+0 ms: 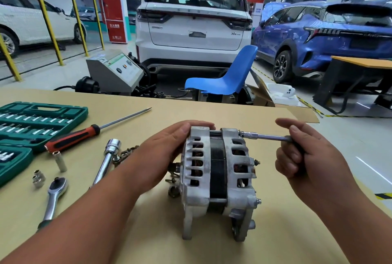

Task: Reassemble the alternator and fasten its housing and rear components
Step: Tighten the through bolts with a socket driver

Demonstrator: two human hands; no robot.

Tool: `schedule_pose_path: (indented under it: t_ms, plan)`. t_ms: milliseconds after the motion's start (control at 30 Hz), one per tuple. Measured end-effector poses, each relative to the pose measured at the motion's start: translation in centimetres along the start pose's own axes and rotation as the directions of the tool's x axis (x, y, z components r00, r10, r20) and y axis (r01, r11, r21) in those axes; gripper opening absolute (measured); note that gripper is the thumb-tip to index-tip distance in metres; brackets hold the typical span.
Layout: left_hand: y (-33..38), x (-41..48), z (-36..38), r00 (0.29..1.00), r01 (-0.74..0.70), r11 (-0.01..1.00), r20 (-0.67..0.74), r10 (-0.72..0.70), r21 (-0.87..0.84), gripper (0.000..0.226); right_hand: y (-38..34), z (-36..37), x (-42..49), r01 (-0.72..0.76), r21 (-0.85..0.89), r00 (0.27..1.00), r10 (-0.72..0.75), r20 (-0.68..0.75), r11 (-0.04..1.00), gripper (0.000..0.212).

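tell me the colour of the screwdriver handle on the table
The screwdriver handle is red with black grip inserts; the head view shows it best.

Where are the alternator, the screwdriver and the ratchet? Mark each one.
alternator (pixel 217 178): head view, on its dark middle band.
screwdriver (pixel 74 138): head view, on its red-and-black handle.
ratchet (pixel 57 185): head view, on its round head.

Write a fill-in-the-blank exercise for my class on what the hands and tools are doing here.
1. The right hand grips a socket driver while the left hand holds the ____.
2. The chair beyond the table is ____.
3. The ratchet lies to the ____ of the left hand.
Missing words: alternator; blue; left.
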State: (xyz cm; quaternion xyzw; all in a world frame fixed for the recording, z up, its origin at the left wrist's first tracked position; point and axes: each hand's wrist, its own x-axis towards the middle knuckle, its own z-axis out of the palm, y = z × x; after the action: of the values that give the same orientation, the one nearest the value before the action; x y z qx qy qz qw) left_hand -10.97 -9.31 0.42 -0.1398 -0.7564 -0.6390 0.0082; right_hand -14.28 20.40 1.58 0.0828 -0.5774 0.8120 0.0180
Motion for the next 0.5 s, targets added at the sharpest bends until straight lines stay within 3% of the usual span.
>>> schedule_pose_path:
  t_ms: [100, 367, 500]
  plan:
    - [-0.33, 0.31, -0.4, 0.998, 0.046, 0.977, 0.051, -0.036, -0.206, 0.04, 0.16, 0.02, 0.03, -0.023, 0.04, 1.0, 0.022, 0.014, 0.999, 0.029]
    - [-0.8, 0.79, -0.15, 0.999, 0.042, 0.963, 0.016, -0.039, -0.267, 0.039, 0.5, 0.06, 0.09, -0.003, 0.035, 0.999, 0.001, 0.048, 0.999, 0.028]
    - [-0.76, 0.83, -0.11, 0.999, 0.029, 0.967, 0.023, -0.023, -0.254, 0.042, 0.26, 0.05, -0.06, 0.101, -0.009, 0.993, -0.1, 0.066, 0.995, 0.031]
